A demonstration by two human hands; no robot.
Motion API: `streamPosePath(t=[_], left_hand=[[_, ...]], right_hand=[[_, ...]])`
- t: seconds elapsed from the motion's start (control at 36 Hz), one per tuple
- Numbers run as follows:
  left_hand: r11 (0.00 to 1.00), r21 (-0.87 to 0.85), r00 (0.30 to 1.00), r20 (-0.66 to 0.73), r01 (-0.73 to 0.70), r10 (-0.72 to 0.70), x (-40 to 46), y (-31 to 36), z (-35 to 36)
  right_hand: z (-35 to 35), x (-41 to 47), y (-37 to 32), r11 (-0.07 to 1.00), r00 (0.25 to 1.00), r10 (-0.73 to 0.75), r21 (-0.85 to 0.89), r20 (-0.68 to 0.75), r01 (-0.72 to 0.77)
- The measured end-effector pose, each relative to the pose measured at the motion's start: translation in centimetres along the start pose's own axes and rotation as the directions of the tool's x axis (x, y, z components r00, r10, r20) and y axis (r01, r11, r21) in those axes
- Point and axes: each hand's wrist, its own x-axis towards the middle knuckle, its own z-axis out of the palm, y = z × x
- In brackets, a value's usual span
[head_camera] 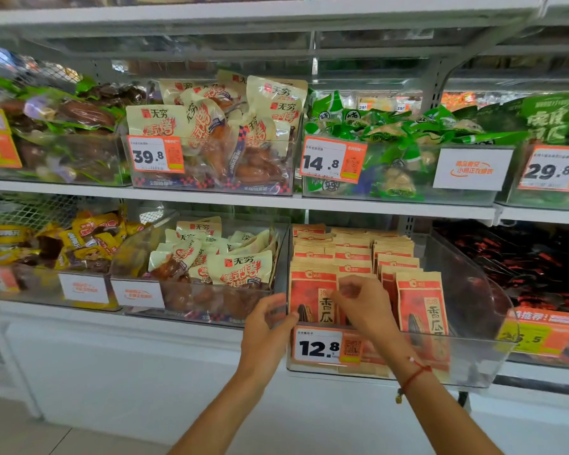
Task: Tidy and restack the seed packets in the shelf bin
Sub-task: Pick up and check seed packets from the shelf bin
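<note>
The left hand [265,326] has its fingers curled round the near left corner of the clear shelf bin [467,359], thumb on the front rim, gripping the plastic wall. The right hand [363,303] reaches over the bin's front rim with fingers bent down onto the top edge of the front seed packet in the middle row; they look to pinch it, though the fingertips are partly blurred. A red string bracelet [416,374] sits on the right wrist.

The seed packets [422,300] are brown paper with red-orange panels and stand upright in rows running from near to far inside the bin, on the lower shelf to the right of centre. The right-hand row leans a little, its front packet standing just beside the right hand. The right part of the bin holds no packets. A price tag reading 12.8 [326,346] is fixed to the bin's front wall, below both hands.

Just left of the bin is another clear bin of cream snack packs [234,264]; further left lie yellow wrapped snacks [79,238]. To the right are dark red-printed packs [532,257]. On the upper shelf [211,195] stand bins of cream packs, green packs [391,133] and price tags 39.8, 14.8 and 29.8.
</note>
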Motion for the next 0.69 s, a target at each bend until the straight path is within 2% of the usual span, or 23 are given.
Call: streamPosePath(t=[0.19, 0.28, 0.36, 0.44, 0.5, 0.61, 0.69], left_hand=[[0.987, 0.108, 0.992, -0.014, -0.119, 0.122, -1.3, 1.3, -1.3], [0.974, 0.137, 0.984, 0.001, -0.178, 0.180, -2.1, 2.4, -2.0], [0.962, 0.130, 0.970, 0.021, -0.241, 0.241, -3.1, 3.5, -2.8], [0.960, 0.113, 0.966, 0.041, -0.257, 0.254, -4.3, 4.2, -3.8], [0.966, 0.088, 0.968, 0.067, -0.245, 0.240, -4.7, 4.3, -4.2], [0.997, 0.001, 0.981, 0.179, -0.075, 0.073, -5.3, 4.3, -4.2], [0.998, 0.004, 0.972, 0.224, 0.066, -0.065, -5.7, 3.6, -4.2]], right_hand=[[-1.9, -0.8, -1.7, 0.951, 0.933, -0.187, 0.180, -0.309, 0.250], [-2.9, -2.1, -2.7, 0.901, 0.886, -0.181, 0.289, -0.426, 0.323], [-4.1, -3.5, -3.6, 0.867, 0.876, -0.169, 0.356, -0.451, 0.350], [-4.9, -5.3, -3.4, 0.852, 0.922, -0.139, 0.431, -0.362, 0.297], [-4.8, -6.6, -3.2, 0.829, 0.973, -0.087, 0.526, -0.216, 0.191], [-3.1, -7.9, -2.4, 0.783, 0.997, 0.014, 0.620, 0.073, -0.056], [-1.5, -8.2, -1.5, 0.777, 0.985, 0.087, 0.609, 0.149, -0.161]])
